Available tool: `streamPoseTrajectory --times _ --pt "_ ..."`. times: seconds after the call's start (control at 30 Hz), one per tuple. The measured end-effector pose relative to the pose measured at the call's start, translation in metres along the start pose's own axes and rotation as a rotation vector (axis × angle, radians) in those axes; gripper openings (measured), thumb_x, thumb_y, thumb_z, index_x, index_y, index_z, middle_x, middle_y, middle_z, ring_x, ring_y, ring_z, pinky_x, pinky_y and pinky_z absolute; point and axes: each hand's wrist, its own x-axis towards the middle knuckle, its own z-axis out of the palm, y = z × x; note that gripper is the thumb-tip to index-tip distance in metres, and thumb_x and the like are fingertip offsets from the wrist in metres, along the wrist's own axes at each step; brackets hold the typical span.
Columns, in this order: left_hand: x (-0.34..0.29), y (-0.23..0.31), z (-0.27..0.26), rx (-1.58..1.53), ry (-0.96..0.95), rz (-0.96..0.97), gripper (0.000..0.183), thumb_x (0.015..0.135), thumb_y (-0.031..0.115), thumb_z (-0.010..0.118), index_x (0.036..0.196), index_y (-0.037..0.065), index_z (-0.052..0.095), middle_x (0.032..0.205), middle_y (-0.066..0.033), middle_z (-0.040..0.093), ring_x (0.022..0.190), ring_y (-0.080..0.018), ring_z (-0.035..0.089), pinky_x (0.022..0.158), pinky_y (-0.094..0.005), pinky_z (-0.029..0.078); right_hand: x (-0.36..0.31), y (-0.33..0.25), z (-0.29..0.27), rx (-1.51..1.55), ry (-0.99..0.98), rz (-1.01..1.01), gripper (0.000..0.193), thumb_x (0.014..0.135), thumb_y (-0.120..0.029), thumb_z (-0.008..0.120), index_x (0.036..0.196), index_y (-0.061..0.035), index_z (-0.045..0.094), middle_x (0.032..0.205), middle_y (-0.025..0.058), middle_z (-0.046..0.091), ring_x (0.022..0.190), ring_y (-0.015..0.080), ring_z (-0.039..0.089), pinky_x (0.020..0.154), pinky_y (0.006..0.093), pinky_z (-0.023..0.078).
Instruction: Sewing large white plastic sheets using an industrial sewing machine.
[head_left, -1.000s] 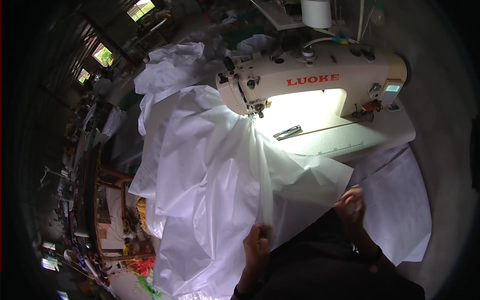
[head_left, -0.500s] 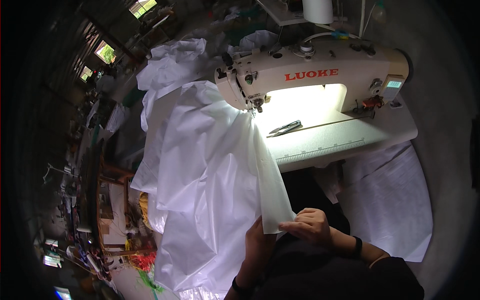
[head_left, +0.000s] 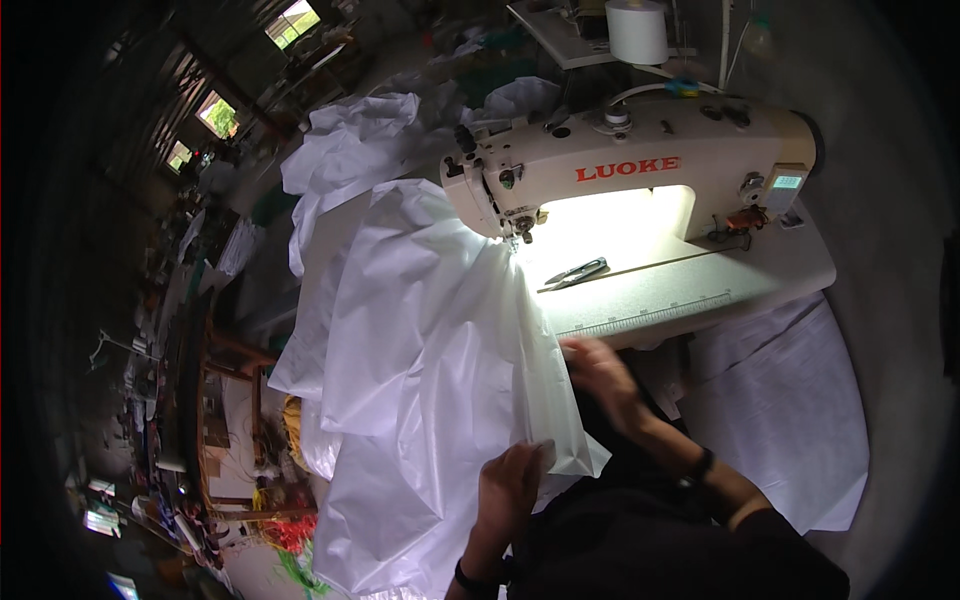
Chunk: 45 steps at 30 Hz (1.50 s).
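Observation:
A large sheet of white plasticky fabric (head_left: 420,350) hangs in folds from under the needle area of a white sewing machine (head_left: 640,150) down toward my lap. Low on its right part, my left hand (head_left: 515,480) pinches the fabric between bent fingers and thumb. Higher up, close to the table's front edge, my right hand (head_left: 600,375) is at the fabric's right edge, its fingers smeared by motion. On the lit machine bed lie small thread snips (head_left: 575,273), a little right of the needle, touched by neither hand.
More crumpled white fabric (head_left: 350,145) is heaped behind and left of the machine. A white sheet (head_left: 780,410) hangs below the table at right. A thread cone (head_left: 637,32) stands beyond the machine. Wooden framing (head_left: 235,370) and red and green strands are at left.
My right hand has moved up along the fabric's edge from the lower corner toward the table. My left hand still grips the lower part. The whole view has shifted slightly.

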Motion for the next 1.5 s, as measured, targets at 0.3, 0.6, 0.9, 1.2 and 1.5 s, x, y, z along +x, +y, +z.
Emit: streamPoseTrajectory --times 0.3,0.6,0.9,1.2,1.5 --pt "0.007 -0.026 -0.009 0.357 -0.362 0.377 0.014 0.083 0.008 0.064 0.095 0.004 0.059 0.075 -0.0101 0.062 0.063 -0.0272 0.064 0.053 -0.0365 0.051 0.007 0.063 0.017 -0.446 -0.308 0.037 0.022 0.093 -0.022 0.056 0.095 -0.0027 0.066 0.087 0.0142 0.068 0.078 0.021 0.066 0.067 0.0338 0.052" --pt "0.005 -0.024 0.004 0.429 -0.389 0.362 0.009 0.083 0.007 0.06 0.09 0.005 0.055 0.071 -0.0101 0.06 0.058 -0.027 0.063 0.049 -0.036 0.05 0.08 -0.036 0.033 -1.526 -0.038 0.085 0.048 0.091 -0.011 0.049 0.134 0.0089 0.044 0.07 0.0144 0.067 0.065 0.0287 0.068 0.056 0.0391 0.052" --pt "0.035 -0.012 0.01 0.495 -0.284 0.323 0.004 0.081 0.004 0.058 0.084 0.006 0.056 0.072 -0.0102 0.06 0.065 -0.027 0.064 0.055 -0.0373 0.051 0.106 -0.023 0.028 -1.48 0.061 -0.002 0.051 0.09 -0.008 0.045 0.138 0.0054 0.038 0.069 0.0166 0.065 0.061 0.033 0.065 0.057 0.0447 0.052" --pt "-0.002 -0.044 0.086 -0.223 -0.852 0.062 0.02 0.084 0.007 0.06 0.103 0.001 0.061 0.097 -0.0177 0.063 0.087 -0.0296 0.064 0.074 -0.0361 0.053 0.023 -0.03 0.013 -1.28 -0.047 -0.013 0.053 0.09 -0.012 0.052 0.138 0.0057 0.039 0.066 0.019 0.062 0.057 0.0341 0.063 0.053 0.0457 0.05" --pt "0.034 -0.103 0.04 0.099 -0.563 0.05 0.025 0.083 0.006 0.06 0.107 0.002 0.061 0.103 -0.0179 0.064 0.093 -0.0315 0.064 0.078 -0.0359 0.054 0.041 -0.021 0.039 -1.513 -0.121 -0.005 0.057 0.084 -0.007 0.052 0.137 0.009 0.041 0.059 0.0106 0.062 0.05 0.0255 0.063 0.049 0.0373 0.051"
